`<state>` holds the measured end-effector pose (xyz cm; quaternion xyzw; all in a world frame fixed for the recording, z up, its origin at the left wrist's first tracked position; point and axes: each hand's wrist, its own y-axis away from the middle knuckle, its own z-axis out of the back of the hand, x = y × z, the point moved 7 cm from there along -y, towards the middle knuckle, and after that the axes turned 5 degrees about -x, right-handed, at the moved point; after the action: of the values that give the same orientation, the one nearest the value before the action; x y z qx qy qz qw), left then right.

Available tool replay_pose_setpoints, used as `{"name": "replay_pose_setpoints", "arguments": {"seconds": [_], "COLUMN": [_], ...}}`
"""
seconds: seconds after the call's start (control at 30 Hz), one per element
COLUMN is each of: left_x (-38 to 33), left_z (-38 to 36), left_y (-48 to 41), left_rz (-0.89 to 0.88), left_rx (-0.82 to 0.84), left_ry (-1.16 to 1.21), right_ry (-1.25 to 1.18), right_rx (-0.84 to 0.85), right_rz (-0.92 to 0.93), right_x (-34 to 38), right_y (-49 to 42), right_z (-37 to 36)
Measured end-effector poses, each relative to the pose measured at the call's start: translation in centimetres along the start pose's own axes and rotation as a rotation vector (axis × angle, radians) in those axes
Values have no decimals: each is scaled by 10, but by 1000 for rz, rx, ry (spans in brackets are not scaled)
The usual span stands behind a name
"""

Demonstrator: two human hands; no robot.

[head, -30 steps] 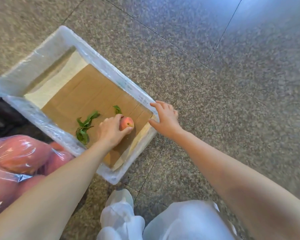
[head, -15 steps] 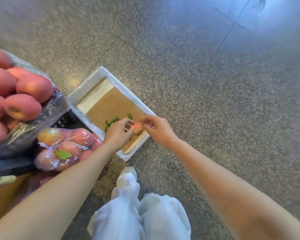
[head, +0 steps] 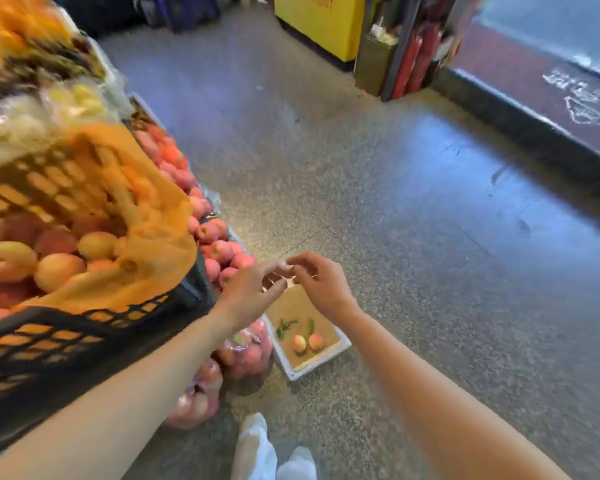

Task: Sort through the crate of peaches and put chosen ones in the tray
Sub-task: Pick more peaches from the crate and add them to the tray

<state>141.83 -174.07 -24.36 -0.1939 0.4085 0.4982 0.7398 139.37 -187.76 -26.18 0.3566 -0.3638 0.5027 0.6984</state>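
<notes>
Two small round pink-yellow peaches (head: 299,343) lay by the white cardboard-lined tray's (head: 284,362) near edge, below my left hand (head: 246,296) and right hand (head: 321,285), fingertips meeting, grip unclear.

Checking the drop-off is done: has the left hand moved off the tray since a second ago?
Yes. The left hand has lifted out of the tray, off the peaches, near the right hand above it.

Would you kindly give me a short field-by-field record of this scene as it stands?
tray: white, on the floor, cardboard liner
in tray: two peaches side by side, some leaves
crate: black, at left, full of peaches
left hand: over the tray, fingertips meeting the other hand's
right hand: fingers curled; held item unclear
beside tray: bagged peaches
</notes>
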Motion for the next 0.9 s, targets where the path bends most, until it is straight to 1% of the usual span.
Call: {"name": "replay_pose_setpoints", "arguments": {"seconds": [0.07, 0.13, 0.2, 0.23, 0.3, 0.37, 0.43, 0.5, 0.57, 0.63, 0.7, 0.8, 0.87, 0.9], "left_x": [-24, -36, -33, -27, -4, 26, 55, 75, 87, 94, 97, 101, 105, 108], "left_z": [46, 94, 138, 157, 190, 211, 221, 227, 229, 230, 238, 266, 291, 305], "left_y": [14, 33, 53, 62, 78, 91, 103, 116, 126, 132, 136, 137, 138, 138], "left_rz": [-97, -181, -245, -246, -169, -49, 65, 123, 107, 37, -23, -53, -89, -98], "left_rx": [-105, -272, -452, -518, -579, -536, -432, -334, -233, -126, -79, -69, -111, -152], "left_ry": [-72, -158, -281, -350, -464, -546, -645, -684, -604, -534, -449, -309, -288, -279], "right_ry": [-34, -63, -63, -43, 9, 112, 256, 373, 451, 505, 572, 671, 631, 570], "right_rx": [19, 30, 45, 64, 107, 138, 180, 193, 153, 92, 42, -23, -18, 18], "right_rz": [46, 106, 168, 188, 242, 294, 334, 338, 331, 294, 245, 208, 210, 208], "right_x": [47, 91, 128, 143, 166, 185, 197, 205, 210, 215, 220, 232, 242, 247], "right_y": [3, 10, 15, 18, 21, 25, 27, 29, 28, 26, 23, 17, 13, 11], "right_z": [-9, -23, -41, -52, -77, -101, -126, -144, -156, -160, -161, -165, -173, -180]}}
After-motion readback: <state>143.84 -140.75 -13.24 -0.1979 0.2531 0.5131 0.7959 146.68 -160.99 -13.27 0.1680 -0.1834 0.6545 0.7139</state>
